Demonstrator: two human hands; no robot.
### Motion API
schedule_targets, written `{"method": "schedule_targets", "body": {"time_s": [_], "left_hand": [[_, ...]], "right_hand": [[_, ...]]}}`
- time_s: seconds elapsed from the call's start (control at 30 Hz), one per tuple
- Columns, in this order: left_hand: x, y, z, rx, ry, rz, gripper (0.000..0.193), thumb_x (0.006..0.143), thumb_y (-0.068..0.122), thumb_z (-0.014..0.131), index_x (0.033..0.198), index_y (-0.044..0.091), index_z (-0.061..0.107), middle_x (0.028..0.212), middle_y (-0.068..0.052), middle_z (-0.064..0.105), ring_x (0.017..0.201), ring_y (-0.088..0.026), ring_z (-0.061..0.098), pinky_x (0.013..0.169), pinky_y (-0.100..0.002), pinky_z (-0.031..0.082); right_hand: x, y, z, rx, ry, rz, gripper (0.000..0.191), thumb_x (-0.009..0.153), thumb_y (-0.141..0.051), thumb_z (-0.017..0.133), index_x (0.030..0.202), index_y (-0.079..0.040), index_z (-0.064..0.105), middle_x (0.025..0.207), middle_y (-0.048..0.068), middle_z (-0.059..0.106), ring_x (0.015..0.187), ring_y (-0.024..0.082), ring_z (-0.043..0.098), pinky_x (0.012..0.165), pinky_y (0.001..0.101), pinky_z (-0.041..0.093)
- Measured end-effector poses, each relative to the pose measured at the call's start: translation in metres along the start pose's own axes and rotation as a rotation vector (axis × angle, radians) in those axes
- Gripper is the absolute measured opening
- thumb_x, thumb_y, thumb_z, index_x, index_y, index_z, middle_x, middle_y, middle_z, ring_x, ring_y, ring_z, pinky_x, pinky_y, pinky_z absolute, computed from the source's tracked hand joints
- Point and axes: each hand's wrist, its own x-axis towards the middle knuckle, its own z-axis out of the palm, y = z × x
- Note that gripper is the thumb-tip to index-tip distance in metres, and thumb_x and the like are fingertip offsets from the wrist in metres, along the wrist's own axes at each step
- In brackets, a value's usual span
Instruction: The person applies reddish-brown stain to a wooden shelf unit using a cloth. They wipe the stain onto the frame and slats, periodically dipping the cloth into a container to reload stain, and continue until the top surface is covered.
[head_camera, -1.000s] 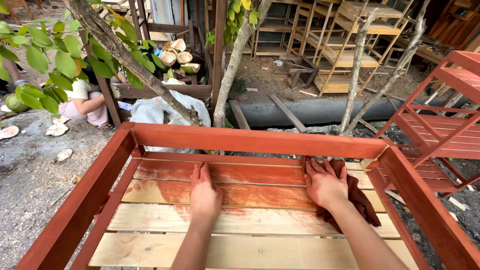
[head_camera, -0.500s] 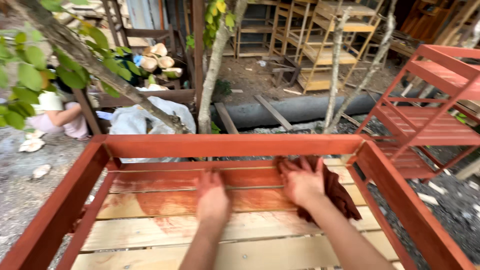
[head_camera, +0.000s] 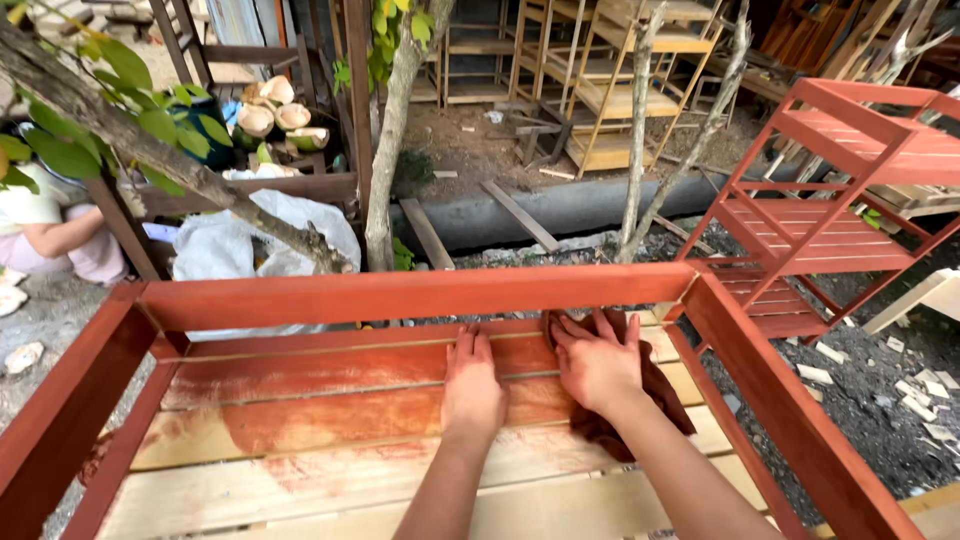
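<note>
One red-stained wooden slatted shelf frame (head_camera: 420, 296), partly bare slats. Two hands on the slats: left hand (head_camera: 473, 388) flat, fingers straight, grasping nothing; right hand (head_camera: 598, 362) spread, pressing one dark red-brown staining rag (head_camera: 655, 395) onto a slat near the right rail. One red finished shelf rack (head_camera: 830, 190) far right.

Beyond the far rail: a white sack (head_camera: 250, 245) on the ground beside a thin tree trunk (head_camera: 392, 150). Cut coconuts (head_camera: 275, 112) behind. Grey concrete kerb (head_camera: 560, 205) across the middle. Painted red shelf rack (head_camera: 840, 190) right; unpainted wooden racks (head_camera: 610, 80) farther back.
</note>
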Motion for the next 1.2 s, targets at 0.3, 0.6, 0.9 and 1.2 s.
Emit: {"method": "schedule_targets", "body": {"time_s": [0.3, 0.6, 0.9, 1.2], "left_hand": [[0.002, 0.012, -0.013, 0.037, -0.028, -0.013, 0.065, 0.075, 0.004, 0.070, 0.136, -0.004, 0.049, 0.145, -0.022, 0.047, 0.145, -0.037, 0.036, 0.121, -0.048, 0.026], [0.000, 0.008, -0.008, 0.007, 0.037, 0.029, 0.057, 0.077, 0.001, 0.065, 0.132, -0.004, 0.053, 0.144, -0.022, 0.050, 0.143, -0.037, 0.040, 0.121, -0.050, 0.027], [-0.004, 0.009, -0.018, -0.232, 0.161, -0.069, 0.051, 0.081, -0.001, 0.056, 0.133, 0.002, 0.056, 0.145, -0.016, 0.053, 0.131, -0.037, 0.051, 0.109, -0.044, 0.045], [-0.010, 0.015, -0.016, -0.156, 0.075, -0.048, 0.056, 0.078, 0.000, 0.059, 0.133, 0.004, 0.056, 0.144, -0.013, 0.052, 0.130, -0.038, 0.050, 0.109, -0.045, 0.043]], "right_hand": [[0.015, -0.028, 0.011, 0.056, 0.021, -0.072, 0.053, 0.102, -0.040, 0.041, 0.152, -0.023, 0.042, 0.162, -0.006, 0.035, 0.152, 0.025, 0.025, 0.120, 0.0722, 0.003], [0.023, -0.030, 0.011, 0.106, -0.047, -0.031, 0.052, 0.103, -0.039, 0.041, 0.153, -0.024, 0.043, 0.162, -0.007, 0.037, 0.153, 0.022, 0.028, 0.123, 0.0677, 0.015], [-0.001, -0.028, 0.014, 0.048, 0.000, -0.169, 0.050, 0.098, -0.038, 0.044, 0.148, -0.035, 0.046, 0.159, -0.012, 0.038, 0.149, 0.024, 0.031, 0.119, 0.0730, 0.007], [0.020, 0.071, 0.021, -0.023, -0.048, 0.209, 0.052, 0.095, -0.035, 0.044, 0.147, -0.030, 0.046, 0.157, -0.006, 0.043, 0.147, 0.030, 0.031, 0.115, 0.0697, 0.012]]}}
